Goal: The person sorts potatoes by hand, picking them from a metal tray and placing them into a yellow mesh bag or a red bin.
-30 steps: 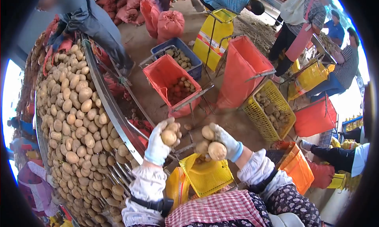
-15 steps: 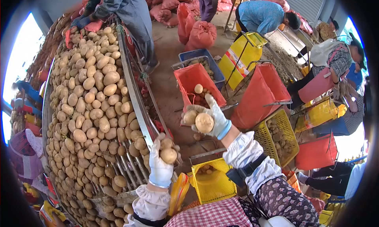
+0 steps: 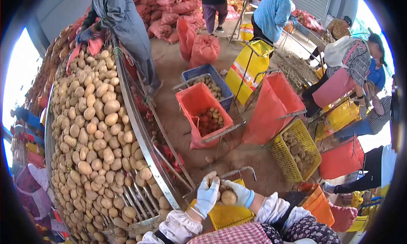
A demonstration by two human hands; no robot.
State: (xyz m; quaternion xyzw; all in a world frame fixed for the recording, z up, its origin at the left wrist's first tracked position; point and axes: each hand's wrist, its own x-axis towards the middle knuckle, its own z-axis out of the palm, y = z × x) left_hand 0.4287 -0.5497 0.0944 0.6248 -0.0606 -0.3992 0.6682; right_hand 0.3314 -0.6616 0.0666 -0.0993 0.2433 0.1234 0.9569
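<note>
Head view: right hand (image 3: 242, 195) grasps potato (image 3: 229, 197); left hand (image 3: 207, 194) grip hidden, cannot tell.

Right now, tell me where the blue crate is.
Head view, upper centre: the blue crate sits on the floor just behind the open red sack, left of the yellow sack on its stand.

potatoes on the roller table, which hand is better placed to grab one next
Left, likely: the left hand is nearer the roller table; the right hand lies farther, cupping a potato.
</note>
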